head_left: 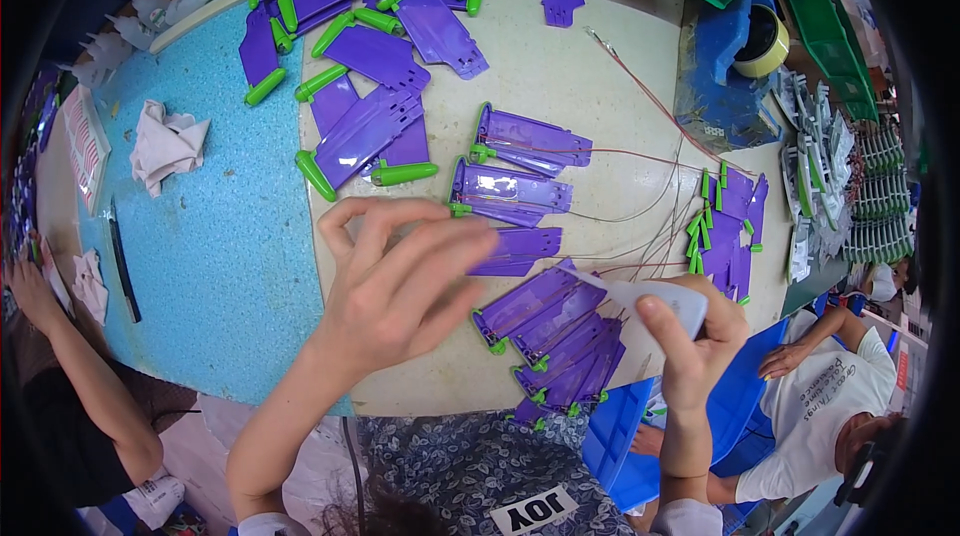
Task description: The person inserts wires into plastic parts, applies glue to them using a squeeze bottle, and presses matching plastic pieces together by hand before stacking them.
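Note:
A whitish squeeze bottle with a thin pointed nozzle [676,299] is gripped in my right hand [700,336]. Its tip points left, over the upper edge of a fanned stack of purple wing-shaped plastic pieces [575,356] with green ends. My left hand [385,281] hovers to the left with its fingers apart and slightly blurred, seemingly holding nothing. Its fingertips partly cover a purple piece [520,250]. Just beyond lie two more purple pieces, one a glossy wing piece [515,193] and the other a farther wing piece [535,141], with thin wires running right.
More purple-and-green pieces [370,136] are heaped at the far left. Wired pieces [730,226] lie at the right. A tape roll [762,41] sits on a blue holder. A cloth [168,146] and a black pen-like tool [124,271] rest on the blue mat [240,266]. Other people sit at both sides.

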